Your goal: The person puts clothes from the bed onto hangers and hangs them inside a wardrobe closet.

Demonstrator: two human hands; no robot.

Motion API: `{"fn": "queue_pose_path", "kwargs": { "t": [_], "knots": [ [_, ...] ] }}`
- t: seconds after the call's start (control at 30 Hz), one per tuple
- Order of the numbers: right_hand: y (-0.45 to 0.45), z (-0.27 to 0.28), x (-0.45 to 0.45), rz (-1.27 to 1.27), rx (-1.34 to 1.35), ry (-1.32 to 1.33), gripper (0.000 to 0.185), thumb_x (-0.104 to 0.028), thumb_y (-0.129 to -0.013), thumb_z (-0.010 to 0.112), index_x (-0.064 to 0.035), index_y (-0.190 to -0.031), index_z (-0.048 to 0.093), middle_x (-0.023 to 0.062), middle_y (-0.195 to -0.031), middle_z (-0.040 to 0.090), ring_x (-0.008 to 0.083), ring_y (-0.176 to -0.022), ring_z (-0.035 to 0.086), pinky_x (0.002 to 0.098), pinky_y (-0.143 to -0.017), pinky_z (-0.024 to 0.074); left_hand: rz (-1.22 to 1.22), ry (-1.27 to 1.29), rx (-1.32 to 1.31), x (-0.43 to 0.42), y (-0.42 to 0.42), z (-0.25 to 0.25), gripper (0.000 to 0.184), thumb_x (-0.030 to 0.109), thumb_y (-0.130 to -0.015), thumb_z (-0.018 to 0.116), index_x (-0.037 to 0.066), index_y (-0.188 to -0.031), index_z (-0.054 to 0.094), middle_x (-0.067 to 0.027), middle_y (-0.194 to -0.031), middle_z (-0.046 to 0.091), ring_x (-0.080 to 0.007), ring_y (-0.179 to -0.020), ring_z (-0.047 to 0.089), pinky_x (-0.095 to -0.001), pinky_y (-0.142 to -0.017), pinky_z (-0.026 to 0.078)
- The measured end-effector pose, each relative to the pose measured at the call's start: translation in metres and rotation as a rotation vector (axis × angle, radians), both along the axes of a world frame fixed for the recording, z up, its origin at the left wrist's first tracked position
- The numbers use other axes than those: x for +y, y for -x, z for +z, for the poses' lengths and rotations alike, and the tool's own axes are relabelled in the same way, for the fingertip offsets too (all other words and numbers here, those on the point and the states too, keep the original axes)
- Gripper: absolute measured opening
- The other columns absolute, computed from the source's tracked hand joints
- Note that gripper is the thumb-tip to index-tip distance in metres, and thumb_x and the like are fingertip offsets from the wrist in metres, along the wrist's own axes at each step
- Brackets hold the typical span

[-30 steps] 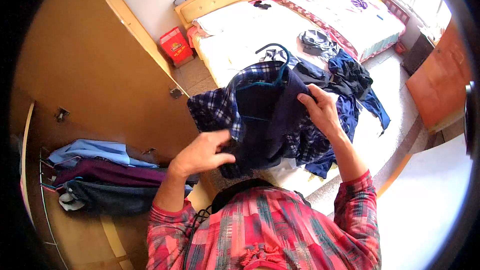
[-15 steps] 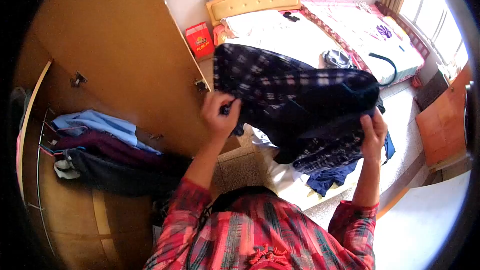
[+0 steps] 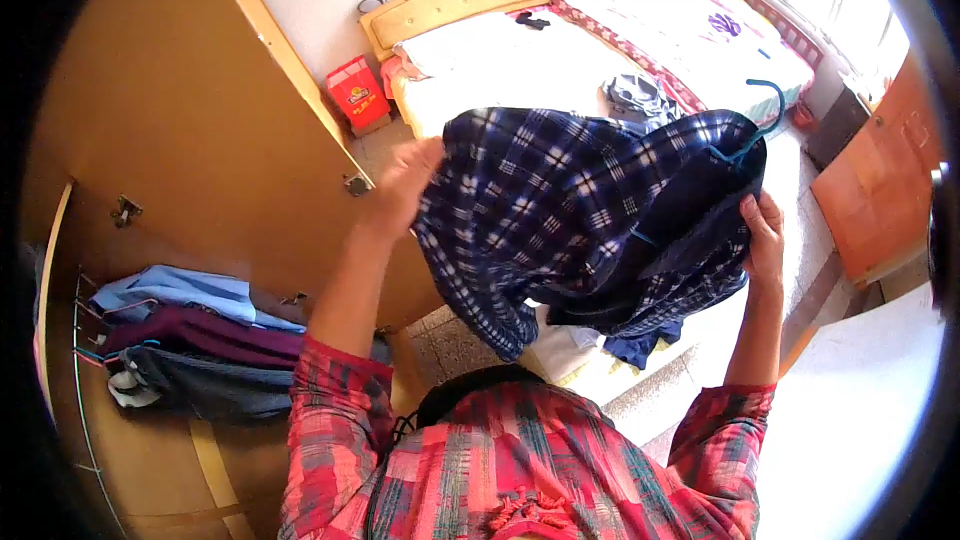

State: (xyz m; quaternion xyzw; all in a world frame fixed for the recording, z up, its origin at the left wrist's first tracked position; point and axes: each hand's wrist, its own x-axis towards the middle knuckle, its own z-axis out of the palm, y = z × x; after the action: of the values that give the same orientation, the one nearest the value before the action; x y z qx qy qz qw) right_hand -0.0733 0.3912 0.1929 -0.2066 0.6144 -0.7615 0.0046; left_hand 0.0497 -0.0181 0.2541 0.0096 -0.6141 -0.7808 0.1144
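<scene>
A dark blue and white plaid shirt (image 3: 540,185) is stretched out between my hands. My left hand (image 3: 405,180), slightly blurred, is closed on its left edge. At the other end my right hand (image 3: 764,238) grips the shirt near its collar opening, thumb on top. A teal hanger (image 3: 768,100) sits in the collar, its hook sticking up at the upper right. The dark inside of the shirt shows beside my right hand, and one sleeve hangs down below my left.
At left an open wardrobe door (image 3: 200,110) stands beside hung clothes (image 3: 205,340) on a rail. Behind the shirt are a bed (image 3: 470,45) with grey clothing (image 3: 640,98) and a red bag (image 3: 358,92). Dark blue clothing (image 3: 645,345) lies below the shirt. A white surface (image 3: 865,390) is at right.
My left hand has moved up and left along the shirt, which is now spread wider with its sleeve hanging. The right hand still holds the collar end. The view has shifted slightly.
</scene>
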Motion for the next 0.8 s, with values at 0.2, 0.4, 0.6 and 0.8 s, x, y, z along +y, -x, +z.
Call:
{"fn": "queue_pose_path", "kwargs": {
  "t": [0.2, 0.4, 0.6, 0.8],
  "knots": [
    [-0.002, -0.003, 0.005, -0.038, 0.086, -0.484, 0.024, -0.015, -0.090, 0.056, 0.0006, -0.108, 0.060, -0.0018, -0.088, 0.062, 0.0062, -0.078, 0.053, 0.0204, -0.073, 0.0417, 0.140, 0.747, 0.285, -0.001, -0.020, 0.061, 0.019, 0.021, -0.090, 0.057, 0.004, -0.086, 0.063, 0.0024, -0.083, 0.064, -0.0085, -0.070, 0.056, -0.0247, -0.060, 0.042],
    [-0.018, -0.025, -0.018, -0.189, 0.096, 0.070, 0.020, -0.012, -0.088, 0.057, 0.0007, -0.104, 0.060, -0.0042, -0.089, 0.059, 0.0045, -0.080, 0.050, 0.0181, -0.073, 0.0380, 0.363, 1.154, 0.342, 0.004, -0.036, -0.013, 0.054, 0.029, -0.073, 0.075, 0.006, -0.118, 0.055, -0.0069, -0.097, 0.058, -0.0131, -0.065, 0.055, -0.0226, -0.052, 0.042],
    [-0.015, -0.007, -0.035, 0.025, 0.135, 0.020, 0.021, -0.009, -0.088, 0.056, 0.0012, -0.106, 0.061, -0.0037, -0.090, 0.060, 0.0040, -0.079, 0.051, 0.0181, -0.073, 0.0397, 0.402, 1.120, 0.303, -0.001, -0.032, -0.019, 0.091, 0.033, -0.058, 0.085, 0.007, -0.132, 0.039, -0.0120, -0.115, 0.051, -0.0159, -0.085, 0.057, -0.0235, -0.061, 0.047],
    [-0.024, 0.024, -0.059, 0.059, 0.155, -0.097, 0.022, -0.010, -0.088, 0.058, 0.0012, -0.106, 0.062, -0.0025, -0.090, 0.063, 0.0051, -0.079, 0.054, 0.0192, -0.074, 0.0419, 0.691, 1.301, 0.346, 0.032, -0.019, 0.004, 0.095, 0.012, -0.061, 0.080, 0.004, -0.138, 0.024, -0.0211, -0.138, 0.026, -0.0330, -0.123, 0.036, -0.0400, -0.101, 0.034]
  ]
}}
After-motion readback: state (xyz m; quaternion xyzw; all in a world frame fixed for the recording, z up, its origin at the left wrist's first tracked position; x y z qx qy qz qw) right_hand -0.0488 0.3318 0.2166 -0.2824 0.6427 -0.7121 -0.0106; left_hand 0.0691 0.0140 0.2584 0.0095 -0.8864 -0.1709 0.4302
